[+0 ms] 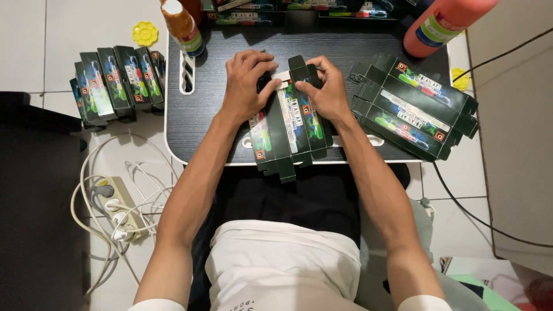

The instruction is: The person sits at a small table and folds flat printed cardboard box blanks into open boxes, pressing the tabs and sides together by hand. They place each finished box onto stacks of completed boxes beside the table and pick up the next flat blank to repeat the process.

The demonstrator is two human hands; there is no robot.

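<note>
A flat black printed carton blank (288,129) lies on the small black table (196,115), its lower flaps hanging over the near edge. My left hand (245,83) presses on the upper left part of the carton, fingers curled over its top flap. My right hand (325,86) grips the upper right part, thumb and fingers pinching a folded flap near the top. Both hands hold the same carton, almost touching each other.
A pile of flat black cartons (412,106) lies at the table's right. Folded boxes (115,83) stand in a row on the floor at left. An orange bottle (183,26) and a large red bottle (443,23) stand at the back. A power strip (118,207) with cables lies on the floor.
</note>
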